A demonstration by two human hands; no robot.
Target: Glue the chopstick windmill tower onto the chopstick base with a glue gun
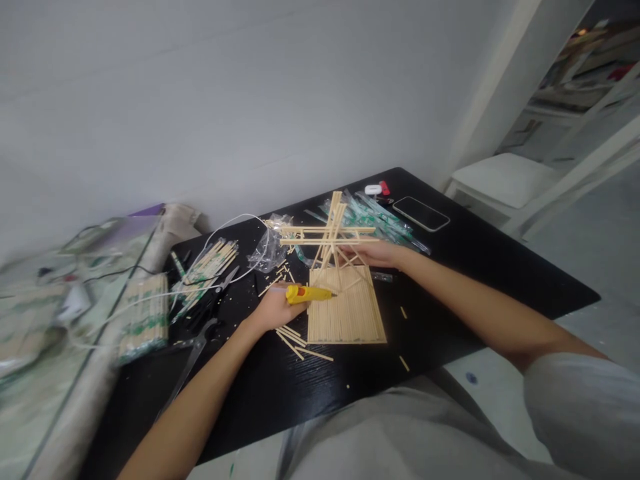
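Note:
My left hand [277, 309] is closed around a yellow hot glue gun [313, 294], its nozzle pointing right over a flat base of chopsticks laid side by side [345, 320]. On the far part of that base stands a windmill-like model of wooden chopsticks [334, 233], with crossed arms on top and slanted legs below. My right hand [373, 252] grips the model from its right side; the fingertips are partly hidden behind the sticks. Loose chopsticks [295, 341] lie beside the base, under and near my left hand.
Wrapped chopsticks [213, 267] and black-handled scissors [225, 283] lie left on the black table [440, 320]. A white cord [215, 230] loops behind them. Plastic wrappers [380, 217], a phone [421, 213] and a white case [373, 190] lie at the back right. A white stool [503, 177] stands beyond.

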